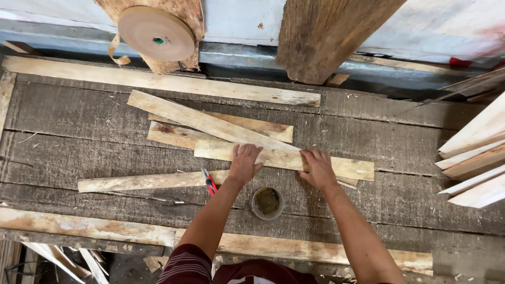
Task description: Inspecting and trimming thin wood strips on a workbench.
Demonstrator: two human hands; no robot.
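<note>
left hand: [244,163] flat, palm down, fingers spread on the top veneer strip [284,158], toward its left end. Nothing pinched, just pressing.
right hand: [318,168] flat too, fingers loosely spread, on the same strip right of its middle. The thumb side hangs over the near edge.
top veneer strip: pale, long, lies nearly level across the workbench [79,121], right end a bit lower. It sits on the pile.
pile: under the strip, a longer strip [194,118] runs diagonally up-left from it. Two shorter pieces [179,135] show beside that diagonal one, overlapped.
loose strip: [147,181] down-left of the top strip, near the left hand's wrist, lying flat on the bench.
cutter: red-handled tool [210,182] just left of the left wrist, lying on the loose strip's right end.
cup: small round container [267,202] with dark contents, below the top strip, between the two forearms.
tape roll: brown paper roll [156,32] well above the top strip, at the bench's far edge, on a wooden holder.
stack: more pale strips [476,158] off to the right of the top strip, at the frame edge.
bench edges: long planks, one along the far side [158,81], one along the near side [84,226].
</note>
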